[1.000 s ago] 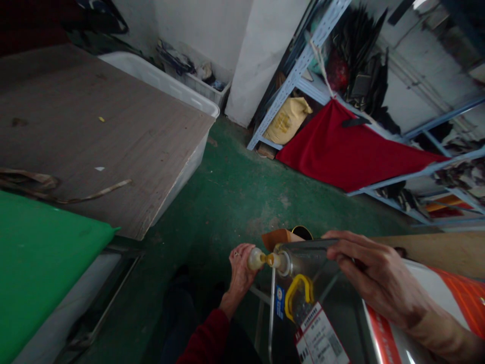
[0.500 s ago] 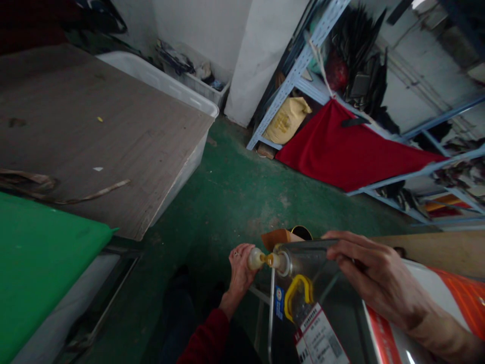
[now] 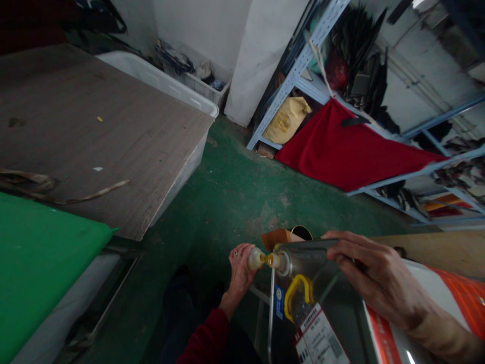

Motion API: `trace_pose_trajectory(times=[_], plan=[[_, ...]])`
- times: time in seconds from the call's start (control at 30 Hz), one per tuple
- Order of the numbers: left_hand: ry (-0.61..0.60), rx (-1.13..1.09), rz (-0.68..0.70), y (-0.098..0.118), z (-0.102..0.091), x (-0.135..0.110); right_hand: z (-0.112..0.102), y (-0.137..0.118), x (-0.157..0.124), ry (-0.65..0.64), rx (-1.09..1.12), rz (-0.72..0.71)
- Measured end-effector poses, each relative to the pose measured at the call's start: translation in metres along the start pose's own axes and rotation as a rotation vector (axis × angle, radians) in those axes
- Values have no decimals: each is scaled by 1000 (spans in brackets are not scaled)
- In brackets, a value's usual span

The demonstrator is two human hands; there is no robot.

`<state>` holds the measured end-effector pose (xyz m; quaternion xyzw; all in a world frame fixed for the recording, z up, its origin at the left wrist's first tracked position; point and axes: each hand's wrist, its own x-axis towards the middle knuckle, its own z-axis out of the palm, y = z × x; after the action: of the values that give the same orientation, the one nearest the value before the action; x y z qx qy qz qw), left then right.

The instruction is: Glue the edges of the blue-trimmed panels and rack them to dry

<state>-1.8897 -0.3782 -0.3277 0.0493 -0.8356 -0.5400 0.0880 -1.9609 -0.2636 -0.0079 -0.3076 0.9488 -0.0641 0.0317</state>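
Observation:
In the head view, my left hand (image 3: 239,270) is closed around a small whitish translucent bottle (image 3: 255,259), its neck turned toward the can. A large rectangular metal can (image 3: 346,298) lies tipped at the lower right, its pale spout (image 3: 279,261) facing the bottle's mouth. Amber, thick-looking liquid (image 3: 268,260) bridges the gap between them. My right hand (image 3: 382,278) grips the can's upper edge, fingers bent over the rim. The can's top carries a yellow handle (image 3: 297,296) and a white printed label (image 3: 322,336). What supports the can is mostly hidden.
A brown board (image 3: 113,126) covers a white tub at left, beside a green surface (image 3: 49,258). Blue metal shelving (image 3: 291,81) draped with red cloth (image 3: 341,146) stands at upper right. Behind the can are a brown flap (image 3: 276,237) and a dark round opening (image 3: 302,232).

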Motion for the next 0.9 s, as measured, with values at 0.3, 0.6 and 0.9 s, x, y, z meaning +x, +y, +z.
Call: trace_pose_trajectory(times=[0.3, 0.6, 0.9], plan=[[5, 0, -5, -1, 3, 0, -2, -1, 1, -35, -10, 8], [-26, 9, -15, 0, 1, 0, 0, 1, 1, -8, -11, -3], [-6, 1, 9, 1, -1, 0, 0, 1, 0, -10, -3, -5]])
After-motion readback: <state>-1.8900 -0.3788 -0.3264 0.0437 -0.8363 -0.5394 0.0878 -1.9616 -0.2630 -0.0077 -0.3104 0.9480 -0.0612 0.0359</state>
